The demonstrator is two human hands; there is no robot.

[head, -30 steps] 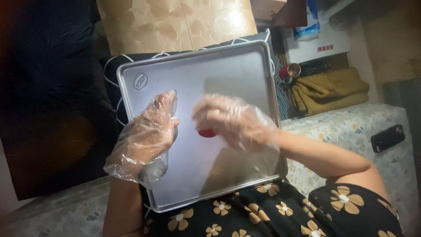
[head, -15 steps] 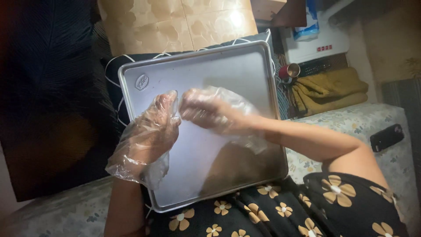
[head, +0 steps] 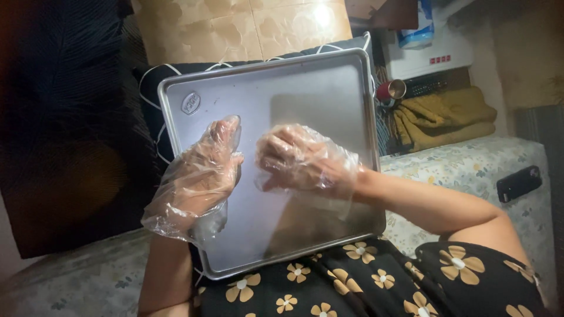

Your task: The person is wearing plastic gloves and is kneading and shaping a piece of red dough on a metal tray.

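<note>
Left hand [head: 202, 170] (clear plastic glove) flat and open on metal baking tray [head: 317, 88], right hand [head: 299, 158] curled beside it, contents unclear, tray on lap.

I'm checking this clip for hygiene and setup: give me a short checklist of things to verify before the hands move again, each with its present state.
1. Left hand in a clear plastic glove: ok.
2. Right hand gloved too: ok.
3. Metal baking tray lying flat on the lap: ok.
4. Something held in the curled right hand: cannot tell.
5. Tray surface bare around the hands: ok.
6. Dark phone on the floral cushion, apart from the tray: ok.
</note>
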